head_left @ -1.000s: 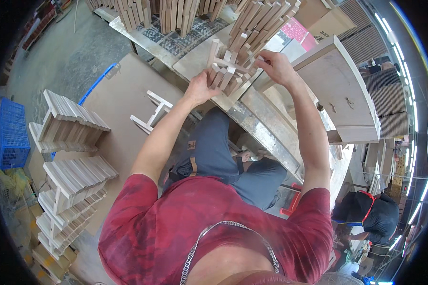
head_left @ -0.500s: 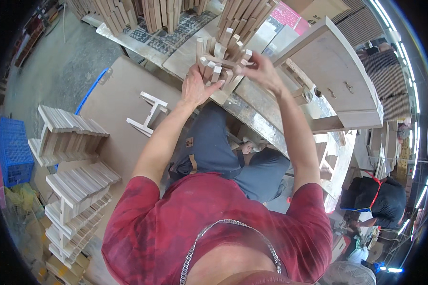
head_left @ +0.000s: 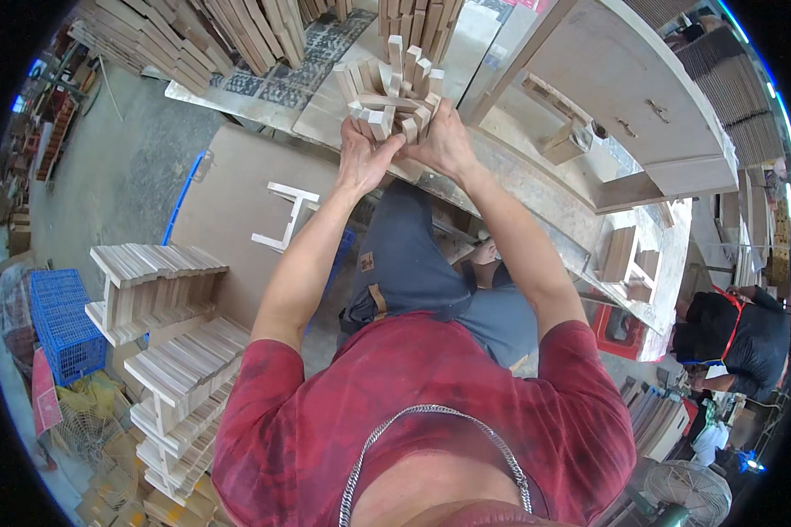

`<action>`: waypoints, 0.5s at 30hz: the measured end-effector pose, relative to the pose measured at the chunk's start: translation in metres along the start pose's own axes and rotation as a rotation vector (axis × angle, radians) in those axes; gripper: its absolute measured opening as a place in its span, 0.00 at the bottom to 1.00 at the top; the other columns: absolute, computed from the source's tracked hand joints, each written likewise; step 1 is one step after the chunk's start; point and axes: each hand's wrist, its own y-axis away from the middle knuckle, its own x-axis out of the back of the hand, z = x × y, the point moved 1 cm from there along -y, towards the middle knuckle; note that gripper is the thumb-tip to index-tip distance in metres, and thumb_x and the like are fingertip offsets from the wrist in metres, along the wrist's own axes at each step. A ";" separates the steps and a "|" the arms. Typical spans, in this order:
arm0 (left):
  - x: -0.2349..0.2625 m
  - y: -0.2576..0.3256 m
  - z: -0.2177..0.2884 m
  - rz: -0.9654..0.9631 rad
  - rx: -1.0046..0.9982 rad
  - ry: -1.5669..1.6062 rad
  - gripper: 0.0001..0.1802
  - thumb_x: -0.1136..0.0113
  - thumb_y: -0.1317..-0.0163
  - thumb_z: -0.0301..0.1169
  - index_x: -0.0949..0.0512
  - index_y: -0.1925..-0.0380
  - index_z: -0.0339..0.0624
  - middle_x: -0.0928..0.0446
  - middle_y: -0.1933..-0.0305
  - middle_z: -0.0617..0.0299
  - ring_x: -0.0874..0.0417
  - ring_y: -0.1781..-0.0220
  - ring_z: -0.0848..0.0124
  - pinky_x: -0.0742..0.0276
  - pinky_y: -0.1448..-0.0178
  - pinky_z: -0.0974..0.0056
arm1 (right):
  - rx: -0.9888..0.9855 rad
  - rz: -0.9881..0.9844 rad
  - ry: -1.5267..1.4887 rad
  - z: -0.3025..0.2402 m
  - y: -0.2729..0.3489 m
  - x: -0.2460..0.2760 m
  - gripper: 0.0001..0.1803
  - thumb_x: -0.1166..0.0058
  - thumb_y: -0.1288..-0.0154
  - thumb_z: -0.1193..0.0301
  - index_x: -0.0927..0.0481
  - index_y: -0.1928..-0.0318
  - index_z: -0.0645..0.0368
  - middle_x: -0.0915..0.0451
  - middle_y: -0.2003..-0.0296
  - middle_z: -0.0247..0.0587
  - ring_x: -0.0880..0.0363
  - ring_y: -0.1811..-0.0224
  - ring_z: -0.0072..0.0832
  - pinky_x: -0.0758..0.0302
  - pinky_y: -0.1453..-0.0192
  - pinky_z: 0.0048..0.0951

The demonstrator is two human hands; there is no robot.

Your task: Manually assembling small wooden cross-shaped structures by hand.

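Observation:
A cluster of short pale wooden strips (head_left: 399, 103) stands on the workbench (head_left: 321, 119), several on end and leaning apart, one lying across the others. My left hand (head_left: 366, 158) closes round its near left side, thumb pointing inward. On the right side, my right hand (head_left: 446, 143) presses in with fingers curled round the strips. The two thumbs nearly meet at the near side. Some fingers are hidden behind the wood. Left of my left arm, a small H-shaped wooden frame (head_left: 303, 204) lies on a brown board.
Stacked wooden frames (head_left: 163, 263) stand on the left, near a blue crate (head_left: 66, 321). Tall bundles of wooden slats (head_left: 246, 35) line the far bench. A large wooden panel structure (head_left: 628, 79) rises at right. Another person (head_left: 734, 329) bends at far right; a fan (head_left: 685, 492) stands lower right.
My right hand has come down from the strips' upper right to their near right side, closing on them. My left hand stays at the left side. The whole view has shifted.

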 end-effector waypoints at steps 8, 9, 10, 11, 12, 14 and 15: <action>0.007 0.004 0.013 -0.057 -0.021 -0.155 0.47 0.30 0.45 0.43 0.39 0.34 0.24 0.36 0.34 0.37 0.31 0.29 0.46 0.33 0.27 0.52 | -0.023 -0.023 -0.111 0.015 0.007 -0.010 0.50 0.24 0.50 0.54 0.40 0.41 0.76 0.23 0.51 0.67 0.21 0.47 0.60 0.23 0.40 0.48; 0.006 0.005 0.012 -0.053 -0.012 -0.174 0.44 0.31 0.44 0.42 0.37 0.33 0.28 0.36 0.34 0.38 0.31 0.31 0.44 0.35 0.27 0.50 | -0.032 -0.022 -0.116 0.015 0.008 -0.012 0.50 0.24 0.50 0.54 0.40 0.41 0.76 0.23 0.51 0.67 0.21 0.47 0.60 0.23 0.40 0.48; 0.003 0.005 0.010 -0.062 -0.008 -0.178 0.44 0.31 0.44 0.42 0.37 0.33 0.28 0.36 0.34 0.38 0.31 0.31 0.44 0.35 0.27 0.50 | 0.009 0.035 -0.087 0.013 0.010 -0.015 0.48 0.25 0.49 0.55 0.39 0.41 0.76 0.23 0.52 0.65 0.21 0.48 0.60 0.23 0.41 0.48; 0.001 0.005 0.007 0.000 -0.081 -0.194 0.42 0.32 0.43 0.41 0.35 0.33 0.30 0.36 0.34 0.38 0.30 0.32 0.44 0.36 0.26 0.49 | 0.050 0.091 -0.058 0.011 0.011 -0.018 0.46 0.27 0.48 0.55 0.39 0.42 0.75 0.23 0.53 0.64 0.21 0.49 0.60 0.23 0.42 0.48; -0.004 0.008 0.005 0.061 -0.151 -0.206 0.40 0.33 0.42 0.40 0.33 0.33 0.31 0.37 0.33 0.38 0.30 0.33 0.44 0.38 0.25 0.49 | 0.039 0.087 -0.060 0.015 0.012 -0.022 0.46 0.27 0.48 0.55 0.39 0.42 0.75 0.23 0.53 0.64 0.21 0.49 0.60 0.23 0.42 0.48; -0.016 0.008 0.002 0.138 -0.177 -0.153 0.37 0.34 0.41 0.40 0.31 0.35 0.31 0.35 0.34 0.38 0.30 0.34 0.44 0.39 0.25 0.48 | 0.104 0.212 -0.089 0.022 0.012 -0.030 0.44 0.29 0.46 0.53 0.37 0.45 0.74 0.24 0.52 0.67 0.23 0.48 0.59 0.24 0.43 0.50; -0.018 0.006 -0.001 0.229 -0.208 -0.103 0.34 0.34 0.41 0.39 0.29 0.37 0.31 0.33 0.36 0.38 0.30 0.35 0.43 0.41 0.24 0.48 | 0.138 0.258 -0.111 0.020 0.010 -0.032 0.41 0.30 0.46 0.54 0.37 0.46 0.73 0.24 0.53 0.66 0.24 0.48 0.59 0.26 0.42 0.51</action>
